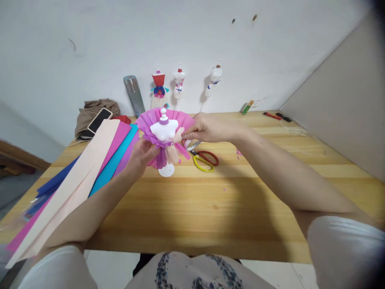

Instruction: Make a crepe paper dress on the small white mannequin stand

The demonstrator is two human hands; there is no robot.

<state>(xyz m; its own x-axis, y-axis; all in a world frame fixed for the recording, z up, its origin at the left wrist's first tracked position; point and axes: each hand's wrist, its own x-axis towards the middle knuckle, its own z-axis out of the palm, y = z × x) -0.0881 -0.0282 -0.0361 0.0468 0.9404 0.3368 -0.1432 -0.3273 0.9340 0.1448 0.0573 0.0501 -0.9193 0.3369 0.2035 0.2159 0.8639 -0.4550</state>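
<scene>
A small white dress-form mannequin (pixel 164 129) stands upright over a round white base (pixel 166 170), with pleated pink-purple crepe paper (pixel 147 120) flaring around its bust. A pale peach paper bow (pixel 172 153) hangs at its front right. My left hand (pixel 142 153) is closed on the purple paper at the mannequin's left side, thumb in front. On the other side, the fingers of my right hand (pixel 202 129) pinch the upper end of the peach paper; their tips are partly hidden. Just beyond, scissors (pixel 205 159) with red and yellow handles lie on the table.
Long crepe paper strips (pixel 87 168) in peach, pink and blue cover the table's left side. Behind them are a phone (pixel 100 120), brown cloth (pixel 90 110) and a flask (pixel 134 96). Three decorated mannequins (pixel 159 82) stand by the wall. A glue stick (pixel 248 107) is farther right.
</scene>
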